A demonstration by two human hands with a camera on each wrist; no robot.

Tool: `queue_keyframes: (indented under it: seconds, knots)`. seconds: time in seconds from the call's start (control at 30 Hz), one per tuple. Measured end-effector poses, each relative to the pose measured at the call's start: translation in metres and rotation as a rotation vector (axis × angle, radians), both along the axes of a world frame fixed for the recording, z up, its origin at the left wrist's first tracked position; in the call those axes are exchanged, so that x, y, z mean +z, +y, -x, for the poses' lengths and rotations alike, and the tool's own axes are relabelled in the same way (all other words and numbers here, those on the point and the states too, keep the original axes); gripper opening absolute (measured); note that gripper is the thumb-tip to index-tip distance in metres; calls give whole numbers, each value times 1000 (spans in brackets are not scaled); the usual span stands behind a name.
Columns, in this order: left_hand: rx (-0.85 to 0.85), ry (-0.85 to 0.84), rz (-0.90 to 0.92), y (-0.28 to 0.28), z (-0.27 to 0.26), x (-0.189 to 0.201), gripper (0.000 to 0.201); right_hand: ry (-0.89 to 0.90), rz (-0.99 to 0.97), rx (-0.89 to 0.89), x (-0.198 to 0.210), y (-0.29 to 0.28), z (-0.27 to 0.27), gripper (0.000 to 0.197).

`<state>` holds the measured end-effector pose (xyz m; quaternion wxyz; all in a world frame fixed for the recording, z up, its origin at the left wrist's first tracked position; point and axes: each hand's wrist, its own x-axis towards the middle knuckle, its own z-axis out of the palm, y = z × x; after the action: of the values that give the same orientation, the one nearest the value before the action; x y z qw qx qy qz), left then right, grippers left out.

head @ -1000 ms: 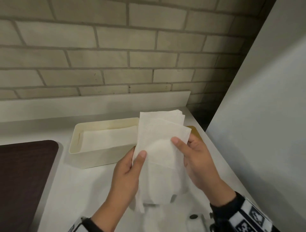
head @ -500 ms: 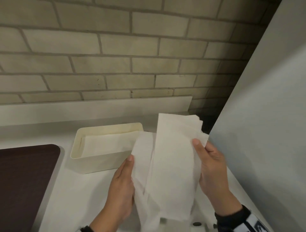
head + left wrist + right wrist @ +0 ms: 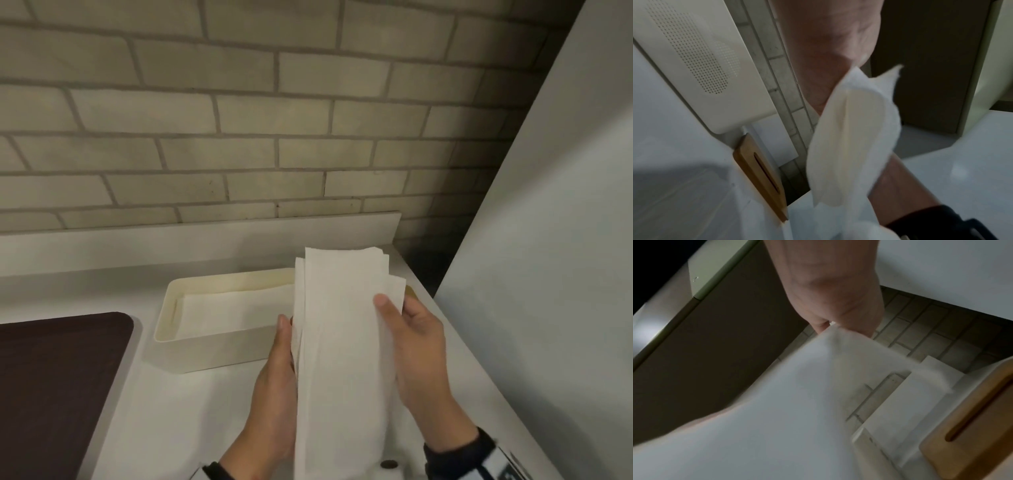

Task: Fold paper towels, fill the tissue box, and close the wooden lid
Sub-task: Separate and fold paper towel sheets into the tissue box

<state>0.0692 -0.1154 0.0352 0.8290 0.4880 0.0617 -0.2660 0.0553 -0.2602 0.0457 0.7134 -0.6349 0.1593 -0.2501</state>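
Note:
A stack of white paper towels (image 3: 342,342), folded into a tall narrow strip, stands upright between my hands above the counter. My left hand (image 3: 286,329) grips its left edge, thumb along the side and fingers hidden behind. My right hand (image 3: 394,305) pinches the right edge, thumb on the front. The wrist views show the paper towels (image 3: 851,138) (image 3: 797,402) blurred. The cream tissue box (image 3: 205,349) stands open behind my left hand with folded towels (image 3: 233,311) lying inside. The wooden lid (image 3: 760,175) (image 3: 970,426) with a slot lies flat beyond the box's right end, mostly hidden in the head view.
A dark brown board (image 3: 51,394) covers the counter on the left. A brick wall (image 3: 274,137) with a low white upstand runs behind the box. A tall white panel (image 3: 548,274) closes off the right side. A small dark round object (image 3: 388,464) lies near the front edge.
The towels went from a wide loose bundle to a narrow upright strip. My left thumb slid from the front to the left edge, and my right hand shifted right.

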Motion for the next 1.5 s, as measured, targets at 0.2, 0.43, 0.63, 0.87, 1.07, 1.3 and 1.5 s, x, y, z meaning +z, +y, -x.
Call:
queue_keyframes:
  seconds: [0.2,0.43,0.63,0.87,1.07,1.3,1.5]
  knots:
    - [-19,-172,-6,-3,-1,-9,38,39,67,32,-2,12,2,12]
    - [-32,-249,-77,0,-2,-9,38,175,-107,301,3,18,5,42]
    - [-26,-255,-69,0,-5,-10,34,138,-161,304,2,28,7,37]
    - [16,-233,28,13,-16,-10,43,152,-44,179,-9,6,7,40]
    - [66,-361,-64,16,-24,0,32,189,299,18,-7,6,5,43]
    - [55,-418,-151,-3,-9,-4,32,96,507,-1,-10,47,12,41]
    - [53,-410,-173,-6,-6,-3,32,78,706,-88,-13,42,6,26]
